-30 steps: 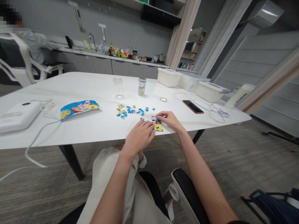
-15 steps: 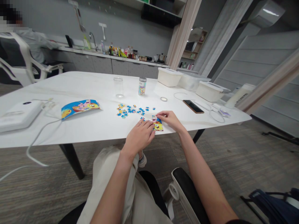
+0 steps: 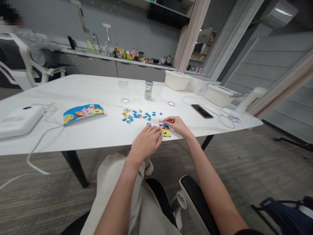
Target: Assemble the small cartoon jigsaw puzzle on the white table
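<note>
A partly assembled jigsaw puzzle (image 3: 165, 132) with a yellow cartoon face lies near the table's front edge. Across its left side rests my left hand (image 3: 146, 139), fingers stretched out and lying flat, hiding part of it. My right hand (image 3: 178, 126) is at the puzzle's upper right, with thumb and fingers pinched on a puzzle piece (image 3: 160, 123) at its top edge; the fingertips cover some of that piece. Loose blue and yellow puzzle pieces (image 3: 129, 116) are scattered beyond my left hand. A curled picture sheet (image 3: 84, 113) with cartoon figures lies to the left.
Farther back on the white table (image 3: 97, 137) stand a clear jar (image 3: 123, 92) and a cartoon-printed can (image 3: 148, 90). A ring-shaped lid (image 3: 171, 103), a phone (image 3: 201, 111) and storage boxes (image 3: 177, 80) are at right. A white device (image 3: 21, 120) with a cable sits left. A person sits back left.
Both hands stay almost in place on the puzzle. The whole view has shifted very slightly; no piece has visibly moved.
</note>
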### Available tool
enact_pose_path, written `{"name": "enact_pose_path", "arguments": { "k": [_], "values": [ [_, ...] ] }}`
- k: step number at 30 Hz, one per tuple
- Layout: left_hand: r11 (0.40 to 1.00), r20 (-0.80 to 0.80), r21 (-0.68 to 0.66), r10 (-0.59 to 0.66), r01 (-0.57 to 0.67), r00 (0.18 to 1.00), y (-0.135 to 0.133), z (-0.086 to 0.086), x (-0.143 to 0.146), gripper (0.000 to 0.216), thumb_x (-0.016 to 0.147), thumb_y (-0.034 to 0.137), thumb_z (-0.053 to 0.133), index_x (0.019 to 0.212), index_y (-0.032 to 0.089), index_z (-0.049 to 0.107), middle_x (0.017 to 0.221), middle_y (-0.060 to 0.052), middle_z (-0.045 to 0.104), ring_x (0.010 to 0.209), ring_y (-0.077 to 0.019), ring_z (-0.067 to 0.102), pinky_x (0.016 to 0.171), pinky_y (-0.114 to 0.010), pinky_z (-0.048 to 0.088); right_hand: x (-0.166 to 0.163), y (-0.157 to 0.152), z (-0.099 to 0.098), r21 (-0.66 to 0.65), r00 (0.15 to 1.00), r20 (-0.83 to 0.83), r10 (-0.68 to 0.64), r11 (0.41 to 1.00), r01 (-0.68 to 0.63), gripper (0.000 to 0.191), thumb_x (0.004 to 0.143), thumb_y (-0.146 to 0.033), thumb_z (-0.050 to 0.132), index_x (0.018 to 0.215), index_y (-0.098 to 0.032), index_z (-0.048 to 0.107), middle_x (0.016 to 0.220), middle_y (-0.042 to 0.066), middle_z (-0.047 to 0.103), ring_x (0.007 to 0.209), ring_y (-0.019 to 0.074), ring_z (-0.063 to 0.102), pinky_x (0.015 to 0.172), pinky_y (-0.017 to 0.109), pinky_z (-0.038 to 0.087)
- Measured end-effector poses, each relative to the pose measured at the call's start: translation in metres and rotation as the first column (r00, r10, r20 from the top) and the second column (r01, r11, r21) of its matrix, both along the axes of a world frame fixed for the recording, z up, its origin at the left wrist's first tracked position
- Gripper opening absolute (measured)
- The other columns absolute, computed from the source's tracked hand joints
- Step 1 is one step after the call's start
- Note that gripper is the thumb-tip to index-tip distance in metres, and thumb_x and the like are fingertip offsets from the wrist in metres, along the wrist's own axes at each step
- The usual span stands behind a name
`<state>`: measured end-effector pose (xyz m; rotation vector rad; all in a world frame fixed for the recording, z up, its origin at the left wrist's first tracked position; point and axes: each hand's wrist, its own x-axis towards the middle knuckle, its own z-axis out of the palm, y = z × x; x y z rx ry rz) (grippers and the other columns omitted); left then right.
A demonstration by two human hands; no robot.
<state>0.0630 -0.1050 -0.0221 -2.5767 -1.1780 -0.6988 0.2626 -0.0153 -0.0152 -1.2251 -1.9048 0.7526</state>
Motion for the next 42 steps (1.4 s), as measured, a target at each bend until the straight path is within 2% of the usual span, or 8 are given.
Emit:
{"name": "enact_pose_path", "arguments": {
  "k": [14,21,27,34,38,42],
  "values": [
    [1.0,0.001,0.005,-0.004,0.004,1.0,0.001,-0.0021,-0.0002,0.033,0.1,0.028,0.038,0.122,0.016,0.059,0.129,-0.008,0.063,0.124,-0.0192,0.054,0.117,-0.042,0.031,-0.0013,0.0004,0.0003,0.029,0.997,0.073,-0.025,0.999,0.023,0.018,0.077,-0.028,0.065,0.084,-0.016,0.077,0.08,0.007,0.075,0.067,0.0159,0.06,0.068,0.029,0.047],
    [1.0,-0.005,-0.007,0.002,-0.002,1.0,0.0001,-0.0003,0.0006,0.033,0.1,0.028,0.038,0.122,0.016,0.059,0.129,-0.008,0.063,0.124,-0.0195,0.054,0.117,-0.042,0.032,-0.0033,-0.0012,-0.0003,0.108,0.988,0.132,-0.086,0.992,0.072,0.012,0.074,-0.021,0.066,0.08,-0.017,0.076,0.084,0.005,0.072,0.071,0.0142,0.057,0.07,0.027,0.045],
    [1.0,-0.003,0.004,0.001,-0.001,1.0,-0.0006,0.0008,0.0002,0.032,0.101,0.028,0.037,0.121,0.017,0.06,0.128,-0.007,0.063,0.122,-0.0193,0.055,0.116,-0.042,0.032,-0.0035,0.0003,-0.0012,0.129,0.985,0.139,-0.1,0.988,0.082,0.009,0.074,-0.02,0.067,0.079,-0.017,0.074,0.082,0.004,0.07,0.07,0.0135,0.056,0.07,0.027,0.044],
    [1.0,-0.022,0.007,0.008,-0.008,1.0,-0.001,0.0004,0.0003,0.034,0.101,0.028,0.036,0.122,0.016,0.059,0.129,-0.006,0.063,0.123,-0.0193,0.054,0.117,-0.041,0.031,-0.0029,-0.0003,0.0007,0.094,0.99,0.095,-0.105,0.991,0.096,0.014,0.079,-0.023,0.064,0.087,-0.016,0.073,0.079,0.003,0.069,0.069,0.0129,0.056,0.068,0.026,0.044],
    [1.0,-0.019,0.015,0.012,-0.011,1.0,-0.0013,-0.0001,0.0004,0.034,0.101,0.028,0.037,0.123,0.016,0.059,0.13,-0.007,0.063,0.123,-0.0195,0.054,0.117,-0.042,0.031,-0.0046,-0.0025,0.0017,0.113,0.982,0.156,-0.108,0.989,0.09,0.009,0.072,-0.02,0.07,0.079,-0.017,0.075,0.081,0.003,0.068,0.066,0.012,0.054,0.067,0.026,0.044],
    [1.0,-0.019,0.013,0.01,-0.01,1.0,-0.0012,0.0003,0.0004,0.034,0.101,0.028,0.037,0.123,0.015,0.059,0.13,-0.007,0.062,0.123,-0.0196,0.055,0.117,-0.042,0.031,-0.0052,-0.0024,0.003,0.129,0.979,0.18,-0.101,0.988,0.078,0.007,0.071,-0.017,0.069,0.073,-0.018,0.076,0.079,0.002,0.065,0.068,0.0121,0.054,0.068,0.026,0.044]
  ]
}}
